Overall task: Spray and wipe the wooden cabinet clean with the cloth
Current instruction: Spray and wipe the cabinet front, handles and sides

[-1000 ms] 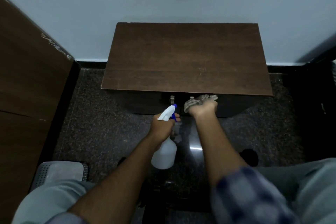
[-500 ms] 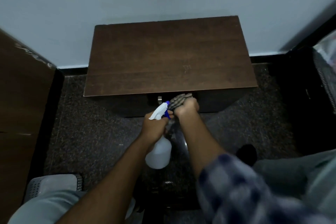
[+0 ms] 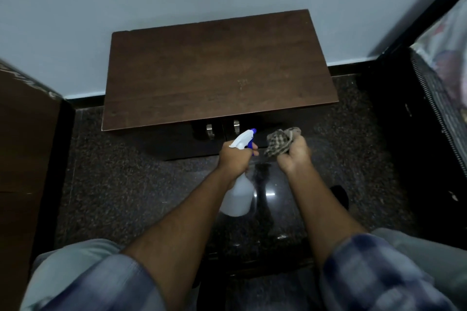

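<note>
A low dark wooden cabinet [image 3: 217, 70] stands against the pale wall, its top bare, with two metal door handles [image 3: 222, 129] on its dark front. My left hand [image 3: 235, 159] grips a white spray bottle [image 3: 238, 197] with a blue nozzle, which points at the cabinet front. My right hand [image 3: 294, 155] is closed on a bunched checked cloth [image 3: 279, 141], held just in front of the right door and slightly off it.
A brown wooden panel [image 3: 25, 159] rises on the left. At the right stands dark furniture with a mattress edge [image 3: 434, 98]. The floor [image 3: 121, 184] is dark speckled stone. My knees [image 3: 75, 275] fill the bottom of the view.
My right hand with the cloth has moved from the middle of the cabinet front to the right and back a little. The view has shifted; both door handles now show.
</note>
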`<action>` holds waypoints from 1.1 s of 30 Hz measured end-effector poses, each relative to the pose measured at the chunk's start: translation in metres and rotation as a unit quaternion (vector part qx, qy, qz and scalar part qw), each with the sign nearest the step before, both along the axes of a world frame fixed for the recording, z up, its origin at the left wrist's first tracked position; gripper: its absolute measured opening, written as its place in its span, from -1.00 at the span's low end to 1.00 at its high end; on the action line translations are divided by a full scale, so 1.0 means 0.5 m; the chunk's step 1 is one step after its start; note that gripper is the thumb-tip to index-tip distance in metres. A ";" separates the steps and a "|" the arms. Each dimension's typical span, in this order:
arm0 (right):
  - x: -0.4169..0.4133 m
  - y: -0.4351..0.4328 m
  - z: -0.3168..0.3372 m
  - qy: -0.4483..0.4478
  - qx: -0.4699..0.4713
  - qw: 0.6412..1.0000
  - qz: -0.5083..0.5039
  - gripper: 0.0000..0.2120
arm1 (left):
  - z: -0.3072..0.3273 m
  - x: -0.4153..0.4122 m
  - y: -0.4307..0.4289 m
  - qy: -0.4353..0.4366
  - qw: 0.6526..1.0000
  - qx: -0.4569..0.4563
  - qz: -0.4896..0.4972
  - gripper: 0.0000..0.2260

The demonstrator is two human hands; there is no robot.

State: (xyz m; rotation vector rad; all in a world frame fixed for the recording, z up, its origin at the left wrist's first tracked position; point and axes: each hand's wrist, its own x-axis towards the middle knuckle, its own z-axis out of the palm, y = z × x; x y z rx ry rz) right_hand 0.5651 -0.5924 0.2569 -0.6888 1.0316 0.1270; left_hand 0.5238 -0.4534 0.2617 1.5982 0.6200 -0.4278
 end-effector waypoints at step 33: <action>0.110 -0.014 0.026 -0.048 0.056 0.990 -0.122 -0.52 | 0.001 -0.009 -0.009 -0.052 0.998 0.019 0.020 -0.62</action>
